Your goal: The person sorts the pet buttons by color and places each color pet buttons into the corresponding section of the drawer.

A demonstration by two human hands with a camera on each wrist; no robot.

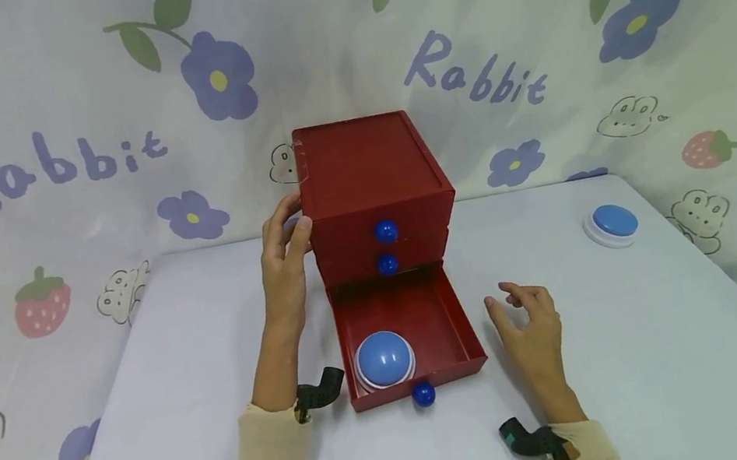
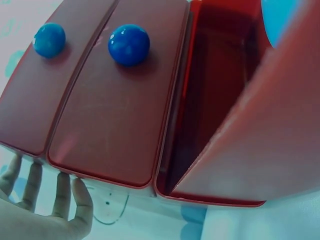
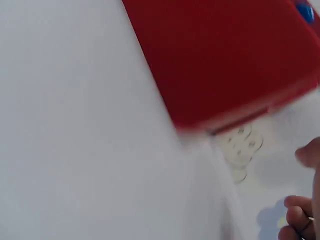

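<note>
A red cabinet (image 1: 366, 163) has three drawers with round blue knobs; the upper two are closed. Its bottom drawer (image 1: 435, 330) is pulled out, and a blue-domed push button (image 1: 384, 359) with a white base sits in the drawer's front left corner. My left hand (image 1: 285, 277) rests against the cabinet's left side, fingertips on the wall, as the left wrist view also shows the fingers (image 2: 62, 197) along that side. To the right of the drawer, my right hand (image 1: 533, 332) hovers with loosely bent fingers, touching nothing.
Another blue push button (image 1: 614, 224) with a white base stands on the white table (image 1: 640, 349) at the far right. Behind the table hangs a patterned curtain (image 1: 326, 31). A dark wrist device (image 1: 320, 390) is worn on each arm.
</note>
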